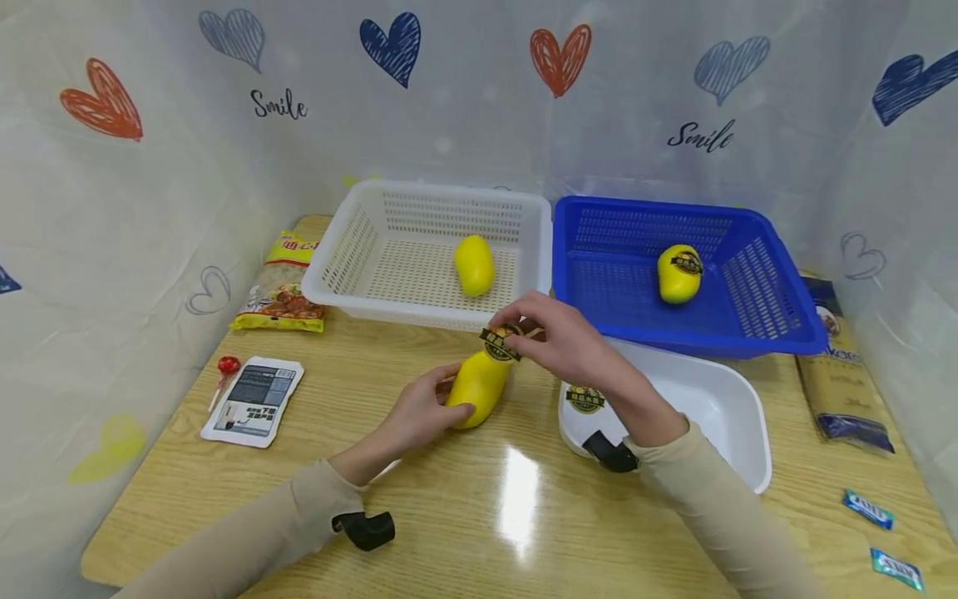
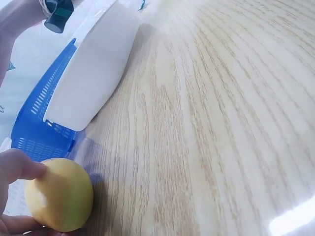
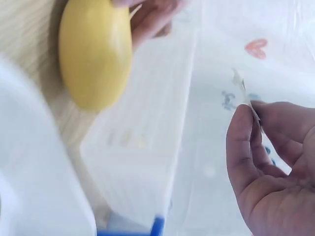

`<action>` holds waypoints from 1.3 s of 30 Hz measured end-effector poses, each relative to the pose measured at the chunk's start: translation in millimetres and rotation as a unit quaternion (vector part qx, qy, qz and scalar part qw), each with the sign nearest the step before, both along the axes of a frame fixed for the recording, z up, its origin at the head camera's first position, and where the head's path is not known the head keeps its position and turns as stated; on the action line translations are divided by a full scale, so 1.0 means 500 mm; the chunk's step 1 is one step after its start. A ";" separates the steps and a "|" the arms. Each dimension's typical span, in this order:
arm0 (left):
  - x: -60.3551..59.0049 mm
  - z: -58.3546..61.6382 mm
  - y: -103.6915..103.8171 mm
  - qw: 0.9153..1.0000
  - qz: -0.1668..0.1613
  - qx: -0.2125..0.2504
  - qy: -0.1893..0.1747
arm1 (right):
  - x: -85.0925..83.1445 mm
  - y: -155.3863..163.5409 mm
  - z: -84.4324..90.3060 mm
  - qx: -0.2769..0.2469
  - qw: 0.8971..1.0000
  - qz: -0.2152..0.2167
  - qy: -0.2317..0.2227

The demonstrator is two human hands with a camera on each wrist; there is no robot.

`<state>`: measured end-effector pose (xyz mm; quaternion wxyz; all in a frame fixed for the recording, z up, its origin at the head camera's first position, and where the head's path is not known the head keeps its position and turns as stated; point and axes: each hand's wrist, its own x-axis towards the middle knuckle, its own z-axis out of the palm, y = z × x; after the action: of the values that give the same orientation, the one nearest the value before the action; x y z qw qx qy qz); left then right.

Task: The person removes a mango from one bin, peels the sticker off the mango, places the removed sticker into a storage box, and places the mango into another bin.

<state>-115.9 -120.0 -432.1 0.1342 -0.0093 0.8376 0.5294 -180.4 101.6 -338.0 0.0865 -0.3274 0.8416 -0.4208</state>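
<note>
A yellow mango (image 1: pixel 479 383) lies on the wooden table (image 1: pixel 479 499), gripped at its near end by my left hand (image 1: pixel 422 410). The same mango (image 2: pixel 60 195) fills the lower left of the left wrist view and shows again as mango (image 3: pixel 96 51) at the upper left of the right wrist view. My right hand (image 1: pixel 554 333) pinches a round black and gold sticker (image 1: pixel 500 343) at the mango's far end. In the right wrist view the sticker (image 3: pixel 244 92) sits edge-on between the fingertips (image 3: pixel 242 118).
A white basket (image 1: pixel 352 249) holds one plain mango (image 1: pixel 475 264). A blue basket (image 1: pixel 763 316) holds a stickered mango (image 1: pixel 678 273). A white tub (image 1: pixel 718 399) with another sticker (image 1: pixel 585 398) sits under my right forearm. Snack packets (image 1: pixel 280 287) and a card (image 1: pixel 254 399) lie at the left.
</note>
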 end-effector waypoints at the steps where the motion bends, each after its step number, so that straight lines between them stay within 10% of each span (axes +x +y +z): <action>1: 0.000 -0.001 -0.001 1.000 0.000 -0.002 0.000 | -0.003 0.011 0.005 0.002 1.000 0.004 0.004; 19: 0.008 -0.014 -0.002 1.000 -0.019 0.009 0.023 | -0.035 0.238 -0.019 0.086 0.993 -0.038 -0.066; 25: 0.005 -0.012 0.000 0.993 -0.065 -0.049 0.087 | -0.018 0.273 -0.040 0.108 0.991 -0.039 -0.063; 39: -0.006 -0.007 0.004 0.992 -0.077 -0.063 0.077 | 0.000 0.306 -0.091 0.115 0.991 -0.005 -0.065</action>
<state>-118.9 -118.0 -435.9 0.1085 0.0876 0.8752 0.4631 -180.5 254.6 -383.5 0.1756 -0.2828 0.8787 -0.3422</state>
